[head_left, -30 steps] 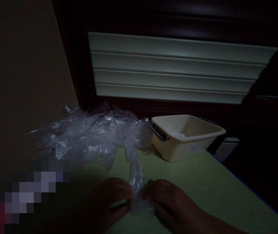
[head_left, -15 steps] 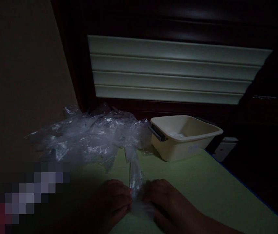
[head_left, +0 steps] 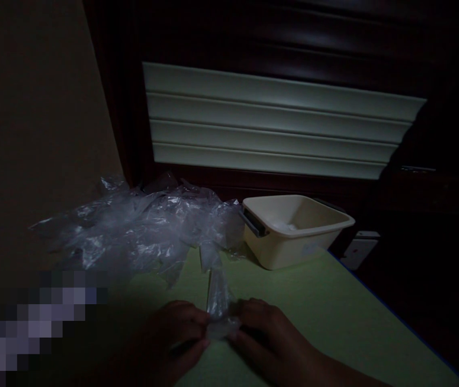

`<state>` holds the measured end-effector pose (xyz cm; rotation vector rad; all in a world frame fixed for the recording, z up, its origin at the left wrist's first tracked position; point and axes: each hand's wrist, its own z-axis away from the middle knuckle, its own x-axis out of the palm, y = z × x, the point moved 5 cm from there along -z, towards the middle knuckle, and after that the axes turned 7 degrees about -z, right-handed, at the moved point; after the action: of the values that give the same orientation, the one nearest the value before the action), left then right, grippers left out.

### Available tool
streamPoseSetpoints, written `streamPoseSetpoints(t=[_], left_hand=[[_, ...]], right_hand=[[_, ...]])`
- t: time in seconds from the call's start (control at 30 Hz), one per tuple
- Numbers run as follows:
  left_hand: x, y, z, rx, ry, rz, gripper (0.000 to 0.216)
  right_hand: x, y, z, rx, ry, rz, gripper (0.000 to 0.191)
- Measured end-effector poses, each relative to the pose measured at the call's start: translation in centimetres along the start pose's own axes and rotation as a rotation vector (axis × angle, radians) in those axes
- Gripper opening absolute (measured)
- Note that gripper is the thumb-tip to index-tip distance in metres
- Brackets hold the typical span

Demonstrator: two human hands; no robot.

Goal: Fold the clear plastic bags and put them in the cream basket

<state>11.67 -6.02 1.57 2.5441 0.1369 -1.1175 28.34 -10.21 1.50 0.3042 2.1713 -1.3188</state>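
Note:
The scene is very dim. Low in the picture, my left hand [head_left: 177,333] and my right hand [head_left: 264,336] rest on a green table top [head_left: 334,317]. Between their fingertips both pinch a small piece of clear plastic film [head_left: 218,309], which stands up crumpled from the table. Behind it, toward the left, lies a big heap of crumpled clear plastic [head_left: 141,228]. A cream plastic tub [head_left: 294,231] with a dark handle stands at the back right of the table, with something white inside.
A pale slatted panel [head_left: 278,126] fills the wall behind the table, framed in dark wood. A small white object [head_left: 360,248] lies past the table's blue right edge. A blurred patch covers the lower left corner.
Both hands kept pinching the plastic piece and gathered it lower and tighter. The view drifted slightly to the right and down, so everything sits a little further left.

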Motion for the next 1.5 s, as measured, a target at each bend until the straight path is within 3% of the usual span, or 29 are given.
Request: streamPoseSetpoints(t=[0.1, 0.3, 0.5, 0.7, 0.77, 0.93, 1.1, 1.3, 1.5], left_hand=[[0.0, -0.1, 0.0, -0.021, 0.074, 0.033, 0.025], [0.4, -0.3, -0.3, -0.112, 0.042, 0.056, 0.02], [0.0, 0.0, 0.2, -0.054, 0.127, 0.029, 0.018], [-0.2, 0.6, 0.4, -0.013, 0.172, -0.038, 0.019], [-0.2, 0.9, 0.3, -0.032, 0.141, -0.054, 0.019], [0.4, 1.3, 0.1, -0.113, -0.09, -0.058, 0.016], [0.6, 1.4, 0.1, -0.111, -0.112, -0.114, 0.017], [1.3, 1.2, -0.1, -0.145, -0.201, -0.133, 0.019], [1.2, 1.2, 0.0, -0.167, -0.197, -0.121, 0.017]], right_hand=[[0.0, 0.2, 0.0, 0.052, 0.021, -0.013, 0.022], [-0.1, 0.8, -0.1, 0.15, 0.066, -0.1, 0.015], [0.3, 0.3, 0.3, 0.069, 0.031, -0.052, 0.021], [0.3, -0.3, 0.4, 0.026, 0.045, -0.069, 0.016], [0.4, 0.0, 0.3, 0.092, 0.022, -0.092, 0.019], [0.6, 0.7, 0.4, 0.222, 0.029, -0.258, 0.009], [0.8, 0.8, 0.5, 0.278, -0.003, -0.366, 0.022], [0.7, 0.2, 0.4, 0.215, 0.033, -0.223, 0.022], [0.7, 0.3, 1.0, 0.214, -0.015, 0.137, 0.024]])
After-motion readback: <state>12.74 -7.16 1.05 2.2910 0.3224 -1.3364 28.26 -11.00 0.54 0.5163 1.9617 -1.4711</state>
